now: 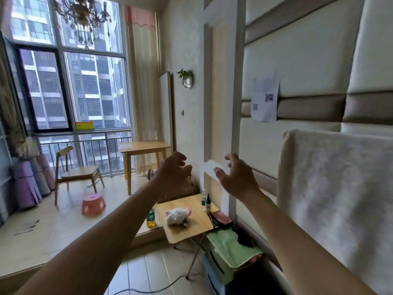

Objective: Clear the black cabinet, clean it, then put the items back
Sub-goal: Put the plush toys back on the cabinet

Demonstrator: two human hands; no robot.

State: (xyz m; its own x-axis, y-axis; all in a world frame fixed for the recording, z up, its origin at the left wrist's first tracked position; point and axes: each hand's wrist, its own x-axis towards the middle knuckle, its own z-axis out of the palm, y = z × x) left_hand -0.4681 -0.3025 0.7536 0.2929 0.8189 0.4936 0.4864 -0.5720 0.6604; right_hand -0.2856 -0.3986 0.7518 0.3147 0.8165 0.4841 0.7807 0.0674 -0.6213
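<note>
Two bare hands are raised ahead of you at mid-frame, and neither holds anything. Your left hand [173, 174] is half open, its fingers loosely curled. Your right hand [236, 177] is spread wider, thumb apart from bent fingers, in front of a white wall frame [239, 81].

No black cabinet can be picked out with certainty. A dark shape at the bottom edge, under a stack topped by a green cloth [229, 245], may be it, but this cannot be told. On that showing, clearing has not visibly begun, and cleaning and putting back are both left to do.

For moving room, from the left: rolled purple mats [27, 182] stand at the far wall. Next come a wooden chair [74, 173], a pink stool [93, 204] on open tiled floor, and a wooden table [144, 145] by the window. Below your hands, a small folding table [182, 233] carries a plush toy [177, 216] and little bottles [207, 201] near its wall-side edge. Its near corner juts toward you. A cable [148, 288] trails across the floor beneath. On the right, a white fuzzy panel [340, 199] stands close and narrows your path.
</note>
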